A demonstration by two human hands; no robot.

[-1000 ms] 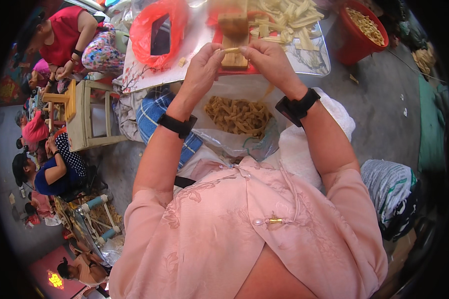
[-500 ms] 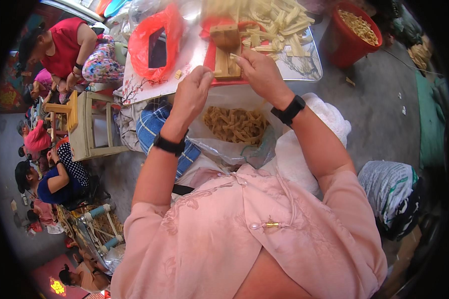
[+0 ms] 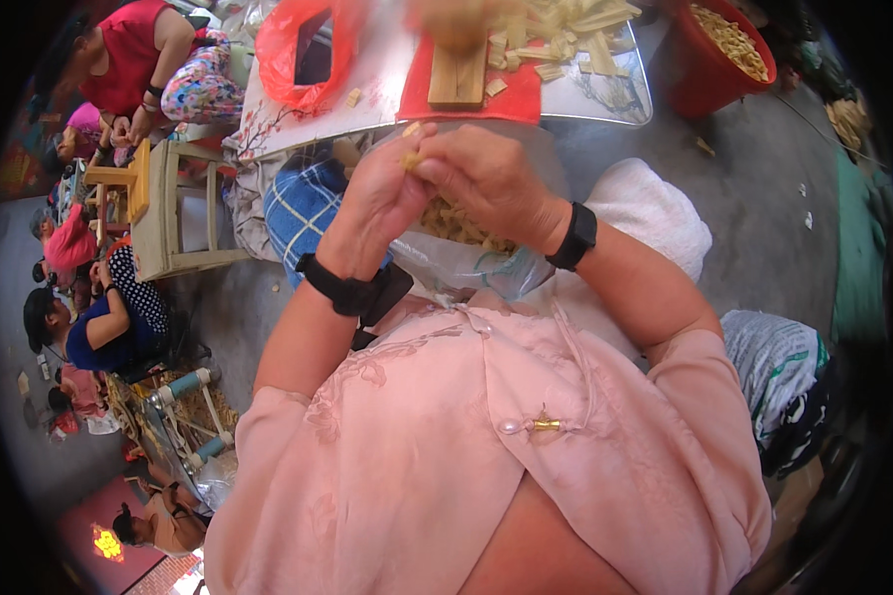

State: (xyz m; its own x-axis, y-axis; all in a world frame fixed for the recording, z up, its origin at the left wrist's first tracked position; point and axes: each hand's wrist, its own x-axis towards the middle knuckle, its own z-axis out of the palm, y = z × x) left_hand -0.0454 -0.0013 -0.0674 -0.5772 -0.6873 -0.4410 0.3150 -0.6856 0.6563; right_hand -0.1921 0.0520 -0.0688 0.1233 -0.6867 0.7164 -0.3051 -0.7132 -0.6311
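"Where's the small yellow piece (image 3: 410, 160)?"

"At the fingertips, where both hands meet. The left hand (image 3: 375, 203) is palm up, fingers curled close around it; the right hand (image 3: 491, 183) bends over from the other side, thumb and finger pinching it."

"And around them?"

"They hang just short of the table's (image 3: 379, 87) near edge, above the plastic bag (image 3: 511, 276) of strips (image 3: 461, 226). Beyond that edge lies a wooden block (image 3: 456, 81); grey floor (image 3: 744, 228) spreads rightward."

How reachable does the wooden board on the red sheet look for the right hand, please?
Probably yes: the wooden board lies just beyond the right hand, with no obstacle showing between, though the hand seems busy with a small yellowish piece.
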